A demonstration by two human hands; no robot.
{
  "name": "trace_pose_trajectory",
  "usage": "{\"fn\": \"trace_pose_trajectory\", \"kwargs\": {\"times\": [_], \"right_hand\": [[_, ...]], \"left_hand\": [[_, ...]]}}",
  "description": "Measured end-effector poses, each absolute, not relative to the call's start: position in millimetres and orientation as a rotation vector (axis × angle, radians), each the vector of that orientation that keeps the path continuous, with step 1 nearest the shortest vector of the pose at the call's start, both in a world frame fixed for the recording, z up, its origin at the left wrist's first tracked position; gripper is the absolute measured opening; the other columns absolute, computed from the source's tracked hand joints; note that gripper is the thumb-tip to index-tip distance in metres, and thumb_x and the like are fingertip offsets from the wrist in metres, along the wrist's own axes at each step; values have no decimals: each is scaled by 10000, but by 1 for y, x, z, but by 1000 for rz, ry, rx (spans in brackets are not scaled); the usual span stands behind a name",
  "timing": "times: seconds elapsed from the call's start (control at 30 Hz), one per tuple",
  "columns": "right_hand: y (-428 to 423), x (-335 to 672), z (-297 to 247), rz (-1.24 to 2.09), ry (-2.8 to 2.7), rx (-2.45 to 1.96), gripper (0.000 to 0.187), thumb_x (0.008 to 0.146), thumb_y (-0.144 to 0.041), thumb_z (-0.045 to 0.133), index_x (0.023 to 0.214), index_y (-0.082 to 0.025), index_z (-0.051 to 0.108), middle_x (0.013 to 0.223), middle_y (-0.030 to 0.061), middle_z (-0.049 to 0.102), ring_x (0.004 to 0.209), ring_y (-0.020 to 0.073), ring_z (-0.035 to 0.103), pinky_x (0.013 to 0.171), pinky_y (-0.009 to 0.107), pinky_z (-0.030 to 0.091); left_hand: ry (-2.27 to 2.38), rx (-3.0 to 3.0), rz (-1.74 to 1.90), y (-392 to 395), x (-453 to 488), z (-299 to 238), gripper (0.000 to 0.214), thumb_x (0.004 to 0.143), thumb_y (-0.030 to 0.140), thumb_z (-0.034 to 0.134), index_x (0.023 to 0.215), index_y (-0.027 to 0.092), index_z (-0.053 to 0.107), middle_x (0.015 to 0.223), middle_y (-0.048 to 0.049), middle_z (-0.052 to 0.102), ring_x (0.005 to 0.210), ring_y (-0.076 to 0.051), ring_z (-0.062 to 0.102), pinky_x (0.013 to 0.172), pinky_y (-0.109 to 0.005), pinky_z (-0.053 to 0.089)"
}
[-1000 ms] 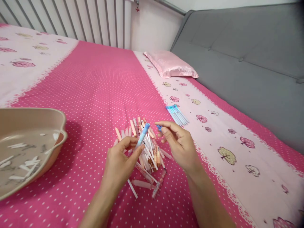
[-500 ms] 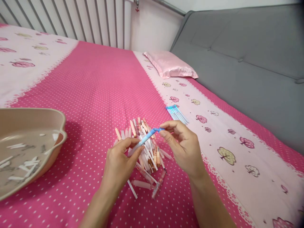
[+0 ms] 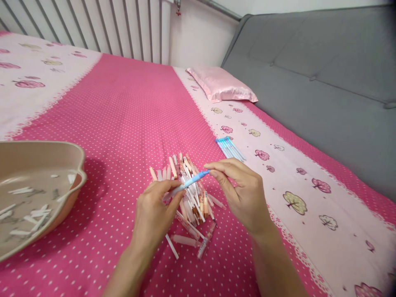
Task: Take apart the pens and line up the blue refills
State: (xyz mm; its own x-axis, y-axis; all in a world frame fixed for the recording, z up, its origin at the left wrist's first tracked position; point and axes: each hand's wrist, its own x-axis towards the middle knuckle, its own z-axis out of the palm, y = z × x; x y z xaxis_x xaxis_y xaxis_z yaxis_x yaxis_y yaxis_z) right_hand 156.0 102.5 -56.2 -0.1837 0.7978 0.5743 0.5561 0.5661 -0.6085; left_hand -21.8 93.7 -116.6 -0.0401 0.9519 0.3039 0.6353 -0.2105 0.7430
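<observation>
A blue and white pen is tilted up to the right above a loose pile of pen parts. My left hand is closed on its pale lower end, between thumb and fingers. At the blue tip, the thumb and index finger of my right hand pinch the end of the pen. Pink and peach barrels, clear caps and thin white refills make up the pile below. Behind my right hand, several assembled blue pens lie side by side in a row.
On the left stands a beige basin with white bits and small metal pieces inside. The pink dotted bedspread lies under everything. A pink pillow rests by the grey headboard, and a white radiator stands behind the bed.
The blue piece at the tip was bent at an angle to the barrel; now it is in line with it. My right hand has turned slightly, with its fingers straighter.
</observation>
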Motion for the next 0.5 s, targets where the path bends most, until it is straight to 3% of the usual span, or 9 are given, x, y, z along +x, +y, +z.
{"fn": "trace_pose_trajectory", "kwargs": {"times": [0.5], "right_hand": [[103, 154, -59, 377, -1921, -1121, 201, 871, -175, 526, 1019, -165, 662, 844, 33, 608, 743, 106, 571, 655, 242, 471]], "left_hand": [[1637, 1876, 1173, 93, -19, -115, 156, 756, 307, 610, 857, 209, 678, 810, -18, 685, 723, -158, 629, 652, -266, 498]]}}
